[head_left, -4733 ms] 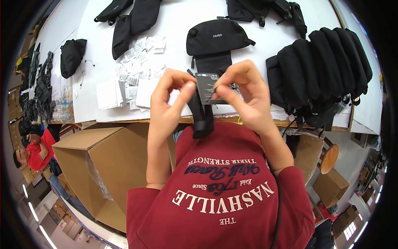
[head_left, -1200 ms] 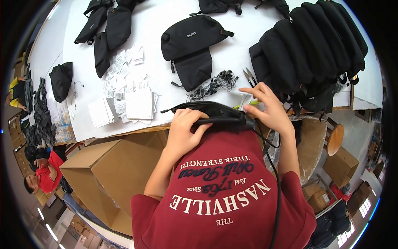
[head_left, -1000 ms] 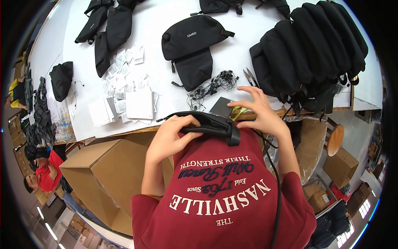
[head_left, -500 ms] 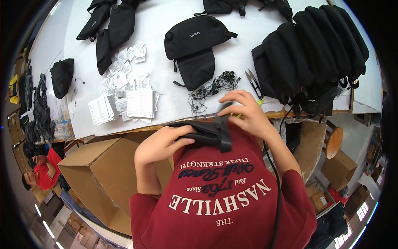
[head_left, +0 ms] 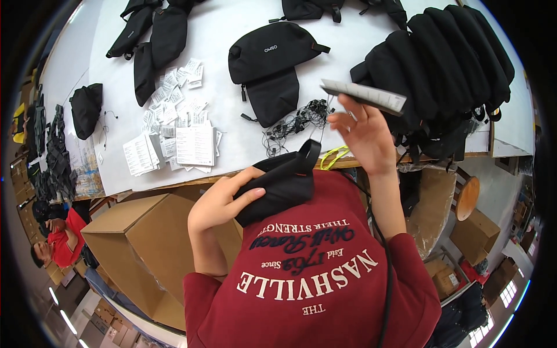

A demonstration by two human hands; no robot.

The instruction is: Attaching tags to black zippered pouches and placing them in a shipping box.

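My left hand [head_left: 223, 200] grips a small black fabric bag [head_left: 281, 184] against my chest, its strap loop sticking up toward the table edge. Raised above the table edge, my right hand [head_left: 362, 134] pinches a grey and white printed card [head_left: 364, 95] by its underside. A tangle of black cords [head_left: 296, 122] lies on the white table [head_left: 232, 148] just beyond the bag, beside a larger black bag [head_left: 270, 58] with its flap hanging open.
A row of black bags [head_left: 441, 64] is stacked at the right of the table. Paper cards and leaflets [head_left: 177, 130] lie spread at the left, with more black bags [head_left: 154, 40] behind. An open cardboard box [head_left: 139, 238] stands below the table. Another person in red [head_left: 55, 243] sits far left.
My right hand has lifted off the small bag and risen over the table edge with the card. My left hand stays on the bag, which now sits lower against my chest.
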